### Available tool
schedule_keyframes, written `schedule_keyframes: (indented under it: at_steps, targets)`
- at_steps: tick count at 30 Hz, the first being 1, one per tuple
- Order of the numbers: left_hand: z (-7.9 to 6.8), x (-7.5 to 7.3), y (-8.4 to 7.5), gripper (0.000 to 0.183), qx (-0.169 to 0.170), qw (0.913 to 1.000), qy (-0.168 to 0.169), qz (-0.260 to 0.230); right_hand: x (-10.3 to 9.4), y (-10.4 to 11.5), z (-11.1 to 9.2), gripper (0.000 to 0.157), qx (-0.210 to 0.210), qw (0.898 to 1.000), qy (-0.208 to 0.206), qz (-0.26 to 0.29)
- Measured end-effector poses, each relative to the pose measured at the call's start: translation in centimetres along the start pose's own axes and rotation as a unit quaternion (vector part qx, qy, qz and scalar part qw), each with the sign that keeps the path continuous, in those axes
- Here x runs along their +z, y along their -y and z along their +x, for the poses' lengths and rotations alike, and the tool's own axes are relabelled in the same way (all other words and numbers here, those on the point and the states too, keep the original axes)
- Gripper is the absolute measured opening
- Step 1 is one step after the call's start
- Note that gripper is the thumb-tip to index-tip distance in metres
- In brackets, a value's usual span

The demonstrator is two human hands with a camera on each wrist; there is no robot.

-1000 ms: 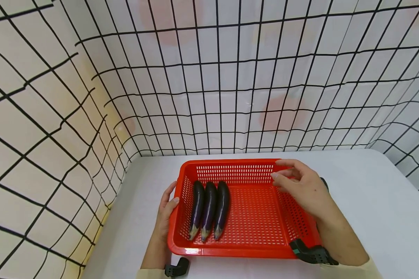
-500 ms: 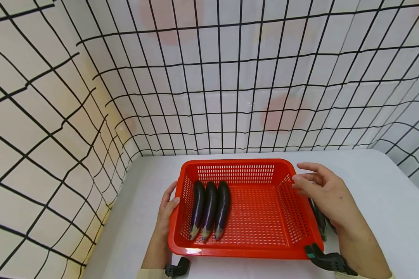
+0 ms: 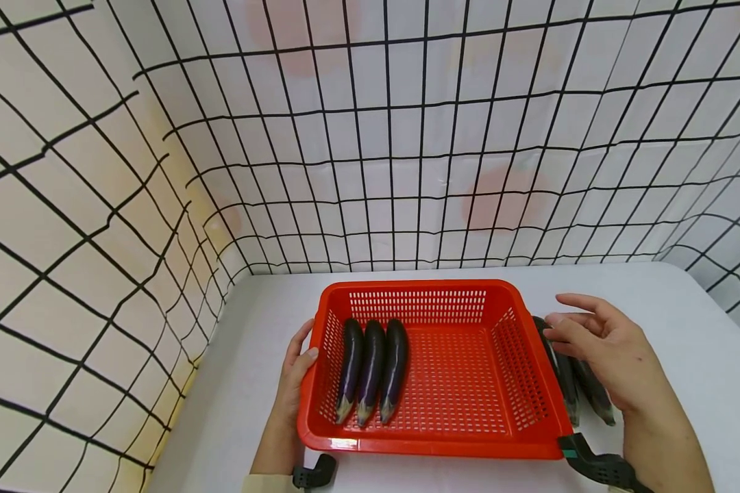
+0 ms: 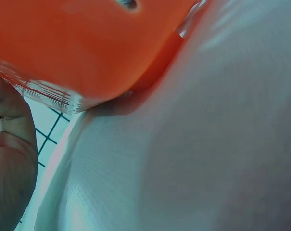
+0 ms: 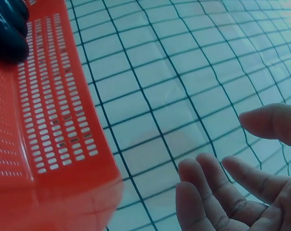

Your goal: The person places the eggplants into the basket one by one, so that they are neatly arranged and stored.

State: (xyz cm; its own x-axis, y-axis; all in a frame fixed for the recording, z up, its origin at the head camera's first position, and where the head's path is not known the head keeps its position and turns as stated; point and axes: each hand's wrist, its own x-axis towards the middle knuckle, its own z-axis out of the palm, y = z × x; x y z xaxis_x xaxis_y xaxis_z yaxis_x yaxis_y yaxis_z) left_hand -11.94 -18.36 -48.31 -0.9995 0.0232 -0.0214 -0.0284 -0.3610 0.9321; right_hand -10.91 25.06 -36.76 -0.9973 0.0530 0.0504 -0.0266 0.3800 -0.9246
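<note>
A red plastic basket (image 3: 450, 443) rests on the white table, with three dark purple eggplants (image 3: 372, 373) side by side at its left. My left hand (image 3: 296, 370) holds the basket's left rim, the thumb at the edge and the fingers along the outer wall. To the right of the basket, my right hand (image 3: 610, 349) hovers with fingers loosely bent and nothing between them. Under it lie long, dark green vegetables (image 3: 594, 394), partly hidden by the hand and the basket wall; their kind is not plain. In the right wrist view the right hand's fingers (image 5: 217, 183) are spread apart.
Black wire grid panels (image 3: 382, 164) with pale sheeting behind them stand at the back and both sides. White table surface (image 3: 684, 329) extends to the right of the basket. Each wrist wears a black strap (image 3: 604, 469).
My right hand has moved from above the basket's right side to beyond its right wall, uncovering more of the dark green vegetables. The left hand, basket and eggplants have stayed put.
</note>
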Motion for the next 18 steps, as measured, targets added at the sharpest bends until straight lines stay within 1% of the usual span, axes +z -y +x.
schedule_keyframes:
  at_steps: [2, 4, 7, 10, 15, 18]
  targets:
    - [0.0, 0.0, 0.0, 0.061, -0.002, 1.0000, -0.001, 0.000, -0.6, -0.4, 0.0, 0.037, -0.007, 1.000, -0.003, 0.020]
    - [0.0, 0.0, 0.0, 0.061, -0.003, 1.0000, -0.002, 0.000, -1.2, -0.9, 0.0, 0.033, -0.011, 0.999, -0.005, 0.051]
    - [0.0, 0.0, 0.0, 0.061, -0.004, 1.0000, -0.002, 0.000, -1.9, -1.6, 0.0, 0.031, -0.009, 0.994, -0.005, 0.110]
    - [0.0, 0.0, 0.0, 0.061, -0.001, 1.0000, -0.001, 0.002, -2.5, -2.2, 0.0, 0.030, -0.002, 0.989, -0.011, 0.145]
    - [0.0, 0.1, -0.1, 0.060, 0.004, 1.0000, 0.002, 0.004, -3.0, -3.1, -0.1, 0.029, 0.012, 0.989, -0.026, 0.144]
    - [0.0, 0.1, -0.1, 0.060, 0.004, 1.0000, 0.001, 0.003, -3.1, -3.4, 0.0, 0.028, 0.025, 0.990, -0.035, 0.133]
